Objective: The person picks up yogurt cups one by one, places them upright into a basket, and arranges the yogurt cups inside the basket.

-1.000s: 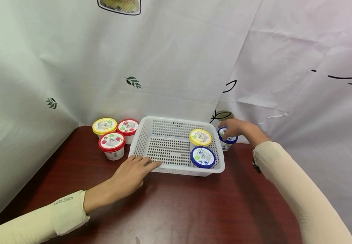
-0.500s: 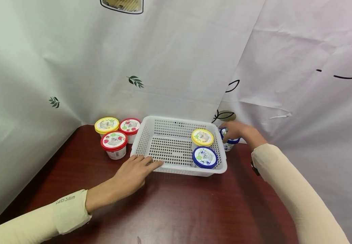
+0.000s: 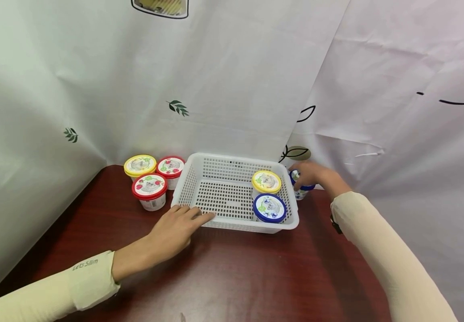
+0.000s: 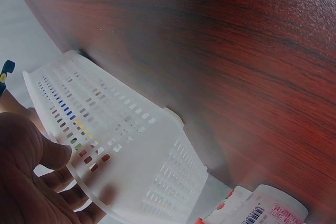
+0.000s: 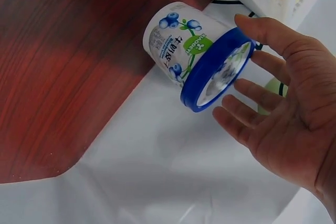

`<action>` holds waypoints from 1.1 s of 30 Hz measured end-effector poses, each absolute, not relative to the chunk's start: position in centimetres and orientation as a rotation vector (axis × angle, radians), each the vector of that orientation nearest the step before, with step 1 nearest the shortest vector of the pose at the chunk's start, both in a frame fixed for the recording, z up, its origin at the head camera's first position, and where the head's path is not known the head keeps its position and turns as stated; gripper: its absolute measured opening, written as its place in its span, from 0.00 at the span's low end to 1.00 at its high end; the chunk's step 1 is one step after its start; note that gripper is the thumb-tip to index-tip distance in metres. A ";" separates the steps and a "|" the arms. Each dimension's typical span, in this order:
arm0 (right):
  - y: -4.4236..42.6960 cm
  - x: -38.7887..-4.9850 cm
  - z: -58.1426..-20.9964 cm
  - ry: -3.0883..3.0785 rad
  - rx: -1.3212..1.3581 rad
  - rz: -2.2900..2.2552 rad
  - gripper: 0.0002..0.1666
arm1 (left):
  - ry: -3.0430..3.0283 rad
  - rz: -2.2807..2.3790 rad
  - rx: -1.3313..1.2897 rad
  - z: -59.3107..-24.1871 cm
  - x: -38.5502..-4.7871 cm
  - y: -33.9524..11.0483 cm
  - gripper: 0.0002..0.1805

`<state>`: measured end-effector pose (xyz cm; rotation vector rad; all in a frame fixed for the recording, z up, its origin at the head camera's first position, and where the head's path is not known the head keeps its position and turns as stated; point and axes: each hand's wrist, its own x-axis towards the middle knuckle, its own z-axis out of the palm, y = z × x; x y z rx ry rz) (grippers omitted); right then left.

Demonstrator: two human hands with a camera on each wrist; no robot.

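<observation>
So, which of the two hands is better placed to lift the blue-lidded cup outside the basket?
Probably the right hand: it is at that cup's lid, whereas the left hand holds the basket, farther away.

The right hand partly hides a blue-lidded cup; near the left hand, its wrist view crops a barcoded cup.

Left of the basket, three tubs; inside, two; right, one.
</observation>
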<state>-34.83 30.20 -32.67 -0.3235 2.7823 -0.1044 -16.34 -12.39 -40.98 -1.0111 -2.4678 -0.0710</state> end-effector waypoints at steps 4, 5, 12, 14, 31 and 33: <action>30.2 -34.8 -32.9 2.771 -0.317 -0.116 0.52 | -2.469 -0.075 -1.008 -41.0 -16.3 -12.4 0.38; 30.2 -34.8 -32.9 2.769 -0.319 -0.112 0.52 | -2.471 -0.077 -1.008 -41.0 -16.3 -12.4 0.38; 30.6 -35.1 -33.2 2.766 -0.333 -0.106 0.52 | -2.477 -0.074 -1.001 -41.0 -16.3 -12.4 0.39; 30.8 -35.3 -33.2 2.764 -0.323 -0.124 0.53 | -2.477 -0.070 -1.001 -41.0 -16.3 -12.4 0.38; 30.8 -34.5 -33.1 2.787 -0.281 -0.081 0.54 | -2.473 -0.065 -1.004 -41.1 -16.4 -12.4 0.39; 30.9 -34.7 -33.3 2.783 -0.284 -0.081 0.54 | -2.471 -0.064 -1.005 -41.1 -16.4 -12.4 0.39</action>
